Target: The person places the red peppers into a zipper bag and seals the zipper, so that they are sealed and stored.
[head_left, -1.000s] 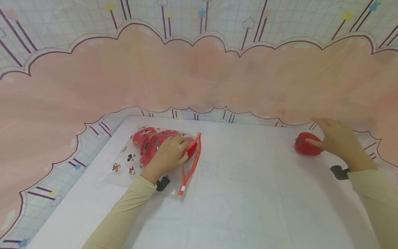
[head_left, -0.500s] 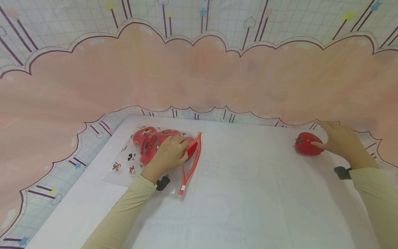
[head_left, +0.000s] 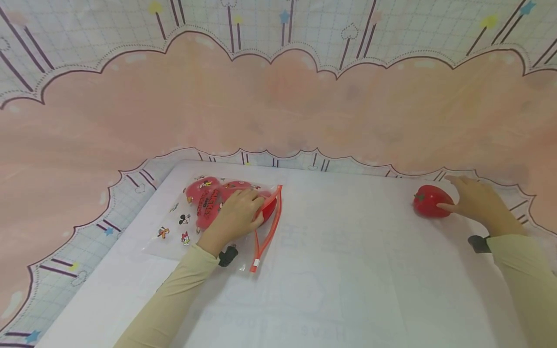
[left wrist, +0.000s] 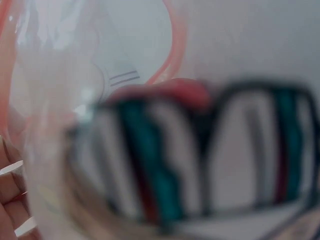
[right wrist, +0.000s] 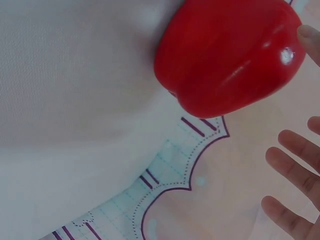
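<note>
A clear zip bag [head_left: 163, 249] printed with cartoon characters lies on the left of the white table, several red items [head_left: 204, 188] inside it. My left hand [head_left: 237, 215] grips its upper layer near the red zipper [head_left: 271, 232], and the mouth gapes. In the left wrist view, a blurred print on the plastic [left wrist: 200, 160] fills the middle, and fingers [left wrist: 12, 195] show at the left edge. Far to the right sits a glossy red bell pepper [head_left: 431, 201] with a green stem. Beside it my right hand [head_left: 478, 200] is spread, the thumb tip at the pepper's right side, fingers straight.
A white sheet [head_left: 339, 251] covers the table. Behind it hangs a patterned cloth [head_left: 278, 106], pink with scalloped edges, which also borders the table at the left and right. Small black devices [head_left: 227, 256] sit at both wrists.
My right hand has drawn back slightly to the right, its thumb sliding from the pepper's front to its side. The pepper, the bag and my left hand stay nearly where they were.
</note>
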